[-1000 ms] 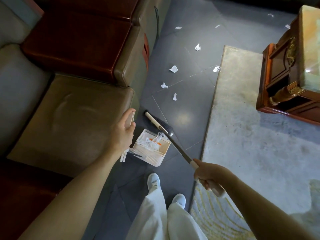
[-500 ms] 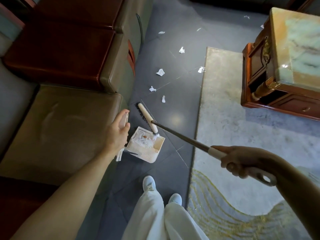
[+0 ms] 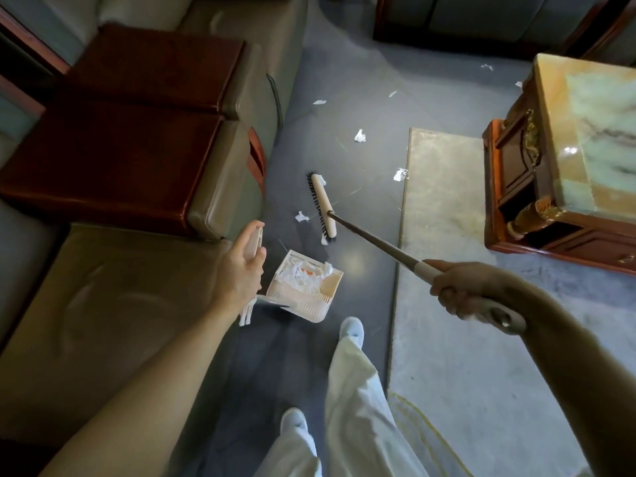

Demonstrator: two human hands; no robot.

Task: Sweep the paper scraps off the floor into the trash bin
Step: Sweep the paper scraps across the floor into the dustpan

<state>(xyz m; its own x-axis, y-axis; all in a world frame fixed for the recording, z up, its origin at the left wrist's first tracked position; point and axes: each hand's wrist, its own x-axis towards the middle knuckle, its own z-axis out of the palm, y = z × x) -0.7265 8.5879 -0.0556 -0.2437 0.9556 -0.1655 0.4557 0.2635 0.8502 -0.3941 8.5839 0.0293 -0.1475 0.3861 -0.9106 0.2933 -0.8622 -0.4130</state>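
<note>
Head view, paper scraps [image 3: 302, 217]: we see one scrap just beside the bristles, one at the near end of the broom head and one lying on its far end. More lie well apart, farther along the dark floor and at the rug edge.
Dustpan [image 3: 309, 306]: it stands on the floor in front of our feet, in the same place as half a second ago, with a heap of scraps already inside.
Broom head [image 3: 325, 208]: half a second ago it was at the mouth of the dustpan. Now it is out on the floor, apart from the pan, next to the following scraps.
Meaning for the task: we judge that one batch is delivered and a new stroke begins. A short pull toward the pan should bring the nearest scraps in.
Right hand [image 3: 457, 287]: it is clenched around the pale grip of the broom handle [image 3: 375, 241], with the arm stretched forward.
Left hand [image 3: 241, 270]: it grasps the upright dustpan handle [image 3: 254, 237] and steadies the pan.
Trash bin: it is not in view, so we cannot tell where it is. Emptying the pan is not yet done.
Risk: the scrap on top of the broom head may drop behind the bristles.
Surroundings: sofa [image 3: 120, 287] on our left, rug [image 3: 447, 235] on our right, wooden side table [image 3: 516, 173] beyond it.
</note>
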